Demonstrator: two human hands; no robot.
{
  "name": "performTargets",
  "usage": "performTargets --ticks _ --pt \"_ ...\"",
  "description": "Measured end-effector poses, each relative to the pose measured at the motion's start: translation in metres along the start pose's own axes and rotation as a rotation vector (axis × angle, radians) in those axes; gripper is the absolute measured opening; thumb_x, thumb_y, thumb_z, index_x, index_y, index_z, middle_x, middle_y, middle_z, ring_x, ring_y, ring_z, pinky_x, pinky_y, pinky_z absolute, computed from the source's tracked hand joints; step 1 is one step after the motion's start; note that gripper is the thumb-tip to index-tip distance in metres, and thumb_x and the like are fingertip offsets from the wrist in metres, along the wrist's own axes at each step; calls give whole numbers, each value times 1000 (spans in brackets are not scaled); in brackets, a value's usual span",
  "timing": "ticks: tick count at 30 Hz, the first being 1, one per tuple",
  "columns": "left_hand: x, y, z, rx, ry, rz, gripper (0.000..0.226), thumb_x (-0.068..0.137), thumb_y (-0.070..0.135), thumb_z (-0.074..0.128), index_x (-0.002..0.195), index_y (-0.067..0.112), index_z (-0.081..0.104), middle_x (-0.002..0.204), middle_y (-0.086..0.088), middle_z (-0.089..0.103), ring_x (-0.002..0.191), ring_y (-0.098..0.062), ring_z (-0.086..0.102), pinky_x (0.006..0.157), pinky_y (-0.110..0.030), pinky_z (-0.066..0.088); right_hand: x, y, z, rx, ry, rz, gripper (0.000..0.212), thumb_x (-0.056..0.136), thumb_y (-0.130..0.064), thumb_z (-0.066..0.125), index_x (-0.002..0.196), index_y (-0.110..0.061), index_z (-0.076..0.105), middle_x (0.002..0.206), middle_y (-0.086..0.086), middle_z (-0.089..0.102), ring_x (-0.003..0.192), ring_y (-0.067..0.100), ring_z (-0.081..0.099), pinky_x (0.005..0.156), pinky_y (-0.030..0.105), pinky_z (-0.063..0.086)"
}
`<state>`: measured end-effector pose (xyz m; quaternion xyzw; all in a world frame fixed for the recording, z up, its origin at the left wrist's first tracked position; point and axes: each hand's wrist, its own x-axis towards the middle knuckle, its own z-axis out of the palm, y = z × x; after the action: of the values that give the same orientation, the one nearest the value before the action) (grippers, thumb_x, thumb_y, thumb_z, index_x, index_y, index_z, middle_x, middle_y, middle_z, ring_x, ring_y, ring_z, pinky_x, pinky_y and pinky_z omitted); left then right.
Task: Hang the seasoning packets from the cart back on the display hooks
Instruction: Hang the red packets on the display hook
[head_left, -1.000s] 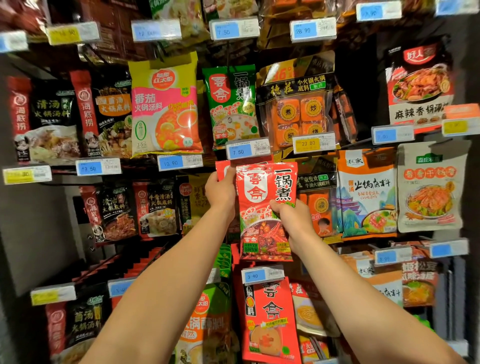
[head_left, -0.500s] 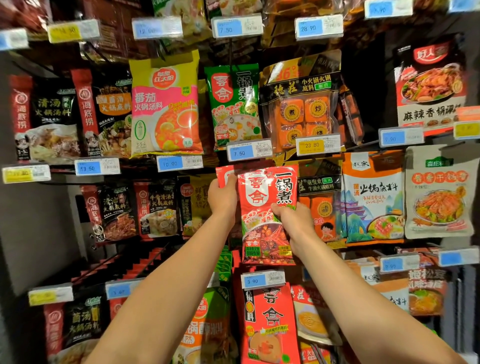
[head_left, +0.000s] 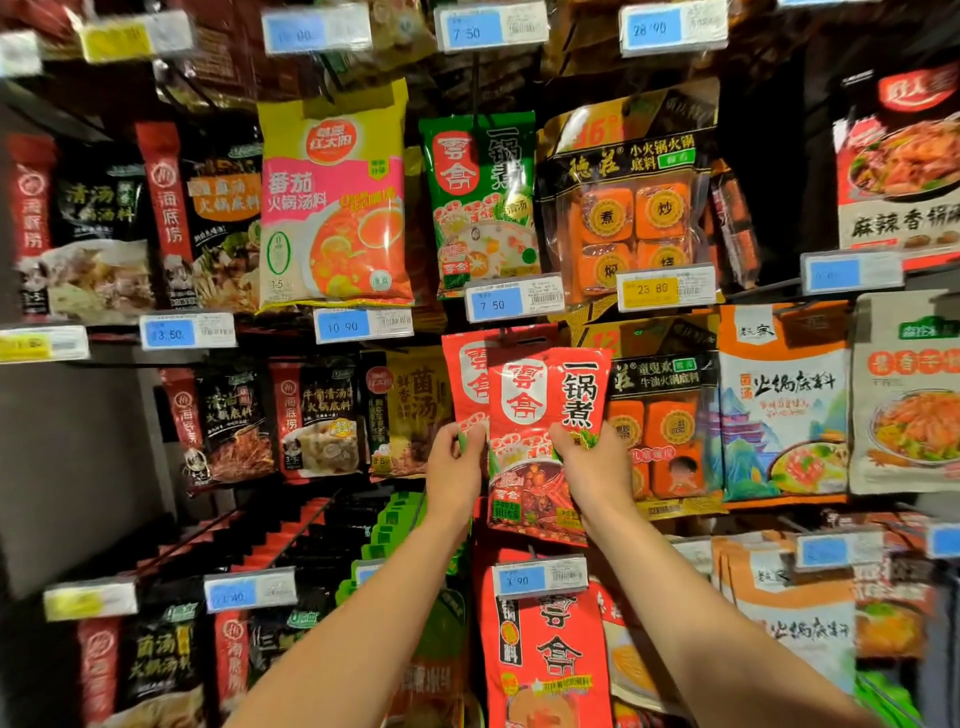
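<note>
Nearest the camera, two bare forearms reach up and forward to the rack. The right hand (head_left: 597, 465) has its fingers curled onto the right edge of a flat red plastic seasoning packet with white lettering (head_left: 545, 415), about halfway down its height. The left hand (head_left: 457, 462) pinches the lower left of the identical red packet behind it (head_left: 462, 374), at the front packet's left edge; whether it also holds the front packet cannot be told.

The front packet stands upright, long axis vertical, printed face toward the person, its top tipped slightly left. Its dark hang slot (head_left: 531, 343) sits at the top edge, just below the blue price tag reading 7.50 (head_left: 511, 301). The hook itself is hidden, so it cannot be told whether the slot is on it yet.

As a judgement, the pouch is light and limp: thin glossy film that bends and may slip under the fingers, with a soft filling that weighs down the lower half. Holding mid-height steadies it, but a pinch nearer the top corners, beside the slot, would probably keep the header stiff enough to guide onto the hook.

Farther back and above hang a green packet of the same brand (head_left: 480, 202) and a pink and yellow tomato soup-base bag (head_left: 332, 197).
</note>
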<state>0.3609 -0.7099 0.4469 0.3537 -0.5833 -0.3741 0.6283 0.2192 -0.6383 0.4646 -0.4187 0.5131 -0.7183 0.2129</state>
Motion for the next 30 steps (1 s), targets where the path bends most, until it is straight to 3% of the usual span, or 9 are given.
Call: performTargets --ticks 5,8,11,14,21,25,27,30 --pt "16 -4 2 -16 66 -24 17 103 39 61 108 24 65 113 3 71 105 -15 67 83 -33 56 1 12 2 -74 -6 -35 13 96 -24 71 109 -26 67 104 -9 72 101 20 69 91 42 55" --pt "29 -10 4 3 71 -39 16 102 42 62 105 27 67 113 3 72 106 -18 68 92 -43 57 3 20 3 -37 -27 -16 17 95 -20 73 109 -28 68 104 -10 74 101 18 70 94 45 56" --pt "40 -12 6 11 85 -72 19 103 37 61 109 20 67 113 1 70 104 -18 66 87 -38 55 4 24 6 23 -24 18 18 95 -20 73 104 -33 65 106 -9 75 102 19 70 97 51 56" --pt "52 -16 7 0 89 -110 22 103 34 62 104 13 66 106 -3 71 100 -24 67 87 -42 56 4 27 12 37 -24 33 18 95 -20 72 101 -35 66 105 -9 76 101 19 72 96 53 57" --pt "72 -26 7 13 51 -201 36 100 45 63 113 12 58 118 -6 68 107 -28 64 98 -49 52 3 30 25 40 1 54 19 97 -20 70 100 -39 66 106 -8 77 101 19 72 94 53 58" --pt "70 -23 9 -40 21 -223 24 104 35 60 107 18 43 94 8 56 89 -14 55 86 -37 44 2 30 30 60 17 44 17 97 -19 70 102 -35 68 105 -7 77 100 21 73 93 54 58" --pt "68 -24 6 -32 -8 -198 22 104 35 60 102 16 49 92 6 60 93 -19 60 83 -36 47 -1 30 30 72 9 28 18 98 -17 69 103 -34 68 107 -5 77 101 21 73 93 53 58" --pt "60 -24 -1 -49 -60 -162 17 104 37 60 106 20 59 107 -2 70 103 -22 67 86 -38 53 -8 28 30 81 0 1 21 98 -14 69 102 -34 68 107 -4 77 101 21 73 93 52 58"
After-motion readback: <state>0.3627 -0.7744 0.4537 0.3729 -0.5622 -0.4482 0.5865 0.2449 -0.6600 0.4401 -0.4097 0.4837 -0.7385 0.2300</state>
